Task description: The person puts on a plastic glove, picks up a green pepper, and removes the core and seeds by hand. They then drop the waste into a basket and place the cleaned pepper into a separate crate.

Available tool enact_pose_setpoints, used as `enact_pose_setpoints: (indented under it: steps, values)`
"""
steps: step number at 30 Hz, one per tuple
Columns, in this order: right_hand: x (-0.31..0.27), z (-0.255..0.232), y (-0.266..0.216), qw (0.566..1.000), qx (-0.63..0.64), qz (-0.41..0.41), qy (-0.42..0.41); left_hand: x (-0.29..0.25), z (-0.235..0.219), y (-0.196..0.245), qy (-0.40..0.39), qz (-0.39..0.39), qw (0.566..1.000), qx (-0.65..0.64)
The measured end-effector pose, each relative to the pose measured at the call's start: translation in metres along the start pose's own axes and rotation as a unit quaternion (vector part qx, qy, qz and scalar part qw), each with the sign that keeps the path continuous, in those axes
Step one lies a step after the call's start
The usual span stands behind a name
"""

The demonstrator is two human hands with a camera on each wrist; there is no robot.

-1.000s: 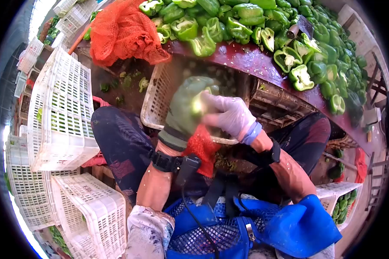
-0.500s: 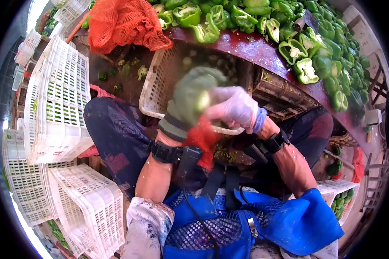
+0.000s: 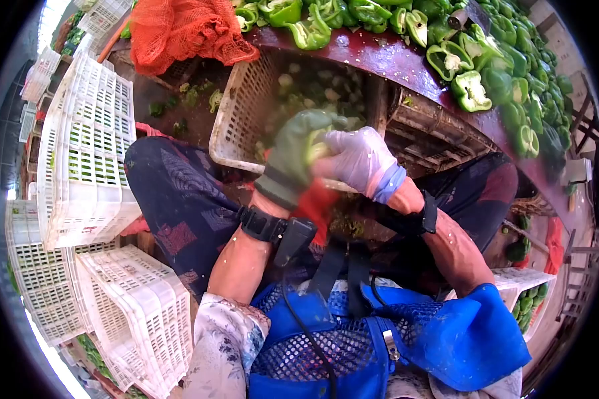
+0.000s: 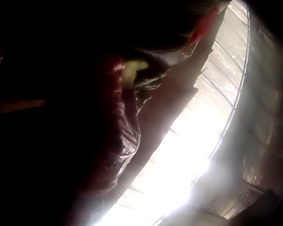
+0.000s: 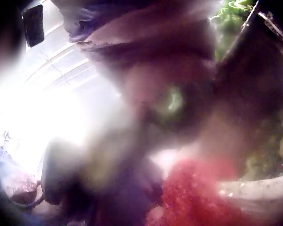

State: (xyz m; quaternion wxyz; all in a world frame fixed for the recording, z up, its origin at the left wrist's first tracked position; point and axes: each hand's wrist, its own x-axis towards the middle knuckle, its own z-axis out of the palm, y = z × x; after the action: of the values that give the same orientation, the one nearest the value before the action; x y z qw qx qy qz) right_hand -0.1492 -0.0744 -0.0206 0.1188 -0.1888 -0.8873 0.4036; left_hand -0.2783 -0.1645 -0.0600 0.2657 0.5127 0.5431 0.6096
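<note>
My left hand [image 3: 289,156], in a grey-green glove, grips a green pepper [image 3: 315,147] over the front of a dirty white crate [image 3: 235,120]. From the right, my right hand [image 3: 359,159], in a thin whitish glove, has its fingers curled against the same pepper. Both hands hide most of it, and motion blurs the rest. A patch of pale green shows between dark gloved fingers in the left wrist view. Red mesh [image 3: 318,207] hangs just below the hands. Pale green and whitish pieces [image 3: 326,93] lie inside the crate.
A dark red tabletop [image 3: 373,70] carries a heap of green peppers [image 3: 506,73], several cut open, and a knife handle [image 3: 457,18]. An orange-red net bag [image 3: 180,33] lies at the upper left. White slotted crates [image 3: 86,153] stand along the left side.
Both hands stay together at the pepper over the crate. My right hand has turned slightly and closed in on the left, covering more of the pepper's pale end. The head view has shifted a little.
</note>
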Motion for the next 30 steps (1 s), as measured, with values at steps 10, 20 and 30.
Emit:
enact_pose_setpoints:
  steps: [10, 20, 30]
  values:
    - [0.021, -0.051, 0.031, 0.959, -0.184, 0.146, 0.159, 0.014, -0.008, 0.025, 0.186, -0.249, 0.782, -0.54]
    - [0.02, 0.042, 0.051, 0.995, -0.099, 0.008, 0.031, 0.029, 0.022, 0.047, 0.166, 0.154, 0.908, 0.352]
    - [0.073, -0.044, 0.024, 0.979, -0.134, 0.126, 0.086, 0.002, -0.256, 0.203, 0.332, 0.196, 0.666, 0.639]
